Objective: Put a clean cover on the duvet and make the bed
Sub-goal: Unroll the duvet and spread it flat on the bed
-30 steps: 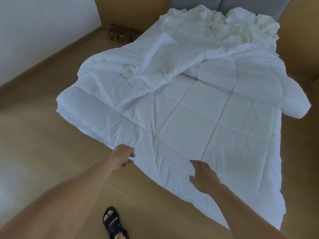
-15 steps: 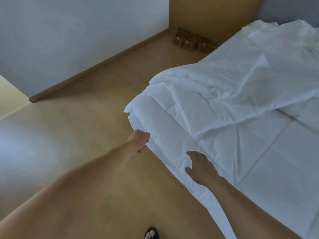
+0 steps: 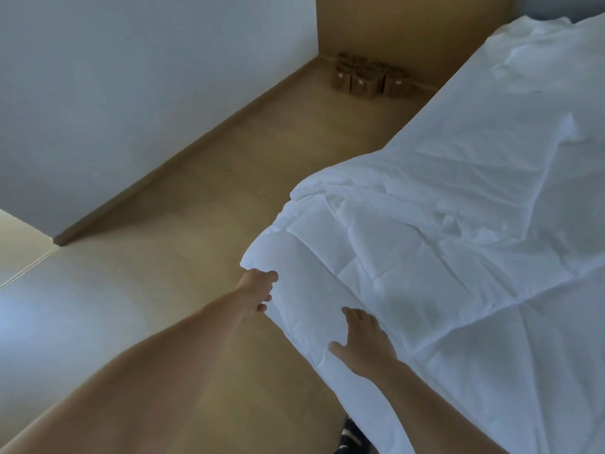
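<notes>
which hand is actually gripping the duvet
The left hand, fingers curled round the duvet edge; the right hand only rests flat on top.

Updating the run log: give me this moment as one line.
left hand grips duvet corner | right hand flat on duvet edge | quilting bare near hands

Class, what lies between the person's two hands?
In the head view, only the duvet lies there: its white edge runs from the left hand to the right hand.

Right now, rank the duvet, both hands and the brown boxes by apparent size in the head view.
1. duvet
2. right hand and brown boxes: too alike to rank, and the boxes are farther off
3. left hand, curled on the duvet's edge
</notes>
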Action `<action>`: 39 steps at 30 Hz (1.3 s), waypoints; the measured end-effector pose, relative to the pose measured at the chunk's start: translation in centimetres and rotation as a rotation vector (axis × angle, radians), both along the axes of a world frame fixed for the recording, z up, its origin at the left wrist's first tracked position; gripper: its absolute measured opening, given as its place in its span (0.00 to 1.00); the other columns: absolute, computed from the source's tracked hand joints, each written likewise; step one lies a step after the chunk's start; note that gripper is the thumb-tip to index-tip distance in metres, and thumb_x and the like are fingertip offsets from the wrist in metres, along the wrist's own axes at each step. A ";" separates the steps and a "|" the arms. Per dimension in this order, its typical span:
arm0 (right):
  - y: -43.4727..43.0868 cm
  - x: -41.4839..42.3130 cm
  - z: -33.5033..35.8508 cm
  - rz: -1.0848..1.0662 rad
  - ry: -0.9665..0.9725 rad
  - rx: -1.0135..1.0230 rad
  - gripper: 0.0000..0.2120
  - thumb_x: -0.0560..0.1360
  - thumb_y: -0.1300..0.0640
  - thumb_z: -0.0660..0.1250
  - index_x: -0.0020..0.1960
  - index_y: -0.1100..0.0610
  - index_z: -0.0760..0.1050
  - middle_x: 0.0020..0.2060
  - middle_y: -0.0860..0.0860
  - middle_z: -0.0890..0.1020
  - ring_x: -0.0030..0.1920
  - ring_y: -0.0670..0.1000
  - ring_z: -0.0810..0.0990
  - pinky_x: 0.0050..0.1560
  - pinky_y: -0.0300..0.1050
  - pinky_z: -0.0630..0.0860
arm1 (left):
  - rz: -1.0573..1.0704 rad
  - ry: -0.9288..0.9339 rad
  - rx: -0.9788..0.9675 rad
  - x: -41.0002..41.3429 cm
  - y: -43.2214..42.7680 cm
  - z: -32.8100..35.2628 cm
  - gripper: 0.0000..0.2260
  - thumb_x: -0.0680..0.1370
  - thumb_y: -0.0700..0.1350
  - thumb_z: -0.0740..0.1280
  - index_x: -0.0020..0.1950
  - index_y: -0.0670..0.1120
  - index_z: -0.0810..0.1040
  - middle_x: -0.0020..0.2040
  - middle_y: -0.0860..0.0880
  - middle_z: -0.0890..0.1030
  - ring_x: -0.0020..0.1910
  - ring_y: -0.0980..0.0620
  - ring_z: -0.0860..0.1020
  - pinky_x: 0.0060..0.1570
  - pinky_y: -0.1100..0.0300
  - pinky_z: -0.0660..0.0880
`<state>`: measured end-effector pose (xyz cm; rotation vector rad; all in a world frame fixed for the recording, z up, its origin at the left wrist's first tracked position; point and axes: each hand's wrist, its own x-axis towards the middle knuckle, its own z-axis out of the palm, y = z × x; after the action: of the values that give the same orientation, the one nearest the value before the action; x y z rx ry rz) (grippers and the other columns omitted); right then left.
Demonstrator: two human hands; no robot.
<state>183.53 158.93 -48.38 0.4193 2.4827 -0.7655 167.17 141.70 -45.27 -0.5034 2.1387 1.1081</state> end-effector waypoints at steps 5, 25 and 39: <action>-1.6 -7.3 -2.9 0.055 -0.063 0.026 0.37 0.78 0.42 0.63 0.80 0.53 0.51 0.78 0.50 0.59 0.77 0.54 0.57 0.74 0.53 0.62 | 0.018 -0.049 -0.067 -7.0 -1.4 -4.5 0.07 0.77 0.47 0.64 0.48 0.43 0.73 0.41 0.46 0.72 0.37 0.49 0.73 0.32 0.59 0.70; -9.7 -23.0 -10.4 -0.227 -0.128 0.372 0.12 0.73 0.66 0.65 0.55 0.57 0.73 0.44 0.55 0.81 0.43 0.59 0.82 0.37 0.46 0.68 | 0.226 -0.586 0.200 -23.6 -3.8 -21.3 0.16 0.74 0.48 0.74 0.57 0.43 0.77 0.54 0.42 0.80 0.46 0.41 0.81 0.31 0.54 0.79; -13.4 -14.8 1.8 -0.329 0.161 0.411 0.05 0.77 0.60 0.61 0.45 0.55 0.75 0.33 0.52 0.79 0.35 0.56 0.75 0.34 0.45 0.63 | -0.411 0.074 0.128 -16.9 -13.0 -5.2 0.05 0.73 0.41 0.64 0.46 0.40 0.72 0.33 0.41 0.76 0.22 0.47 0.70 0.26 0.59 0.68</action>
<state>168.68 145.49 -46.53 0.9656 2.7619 -0.4118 150.24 128.67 -50.46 0.0396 2.0912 1.0279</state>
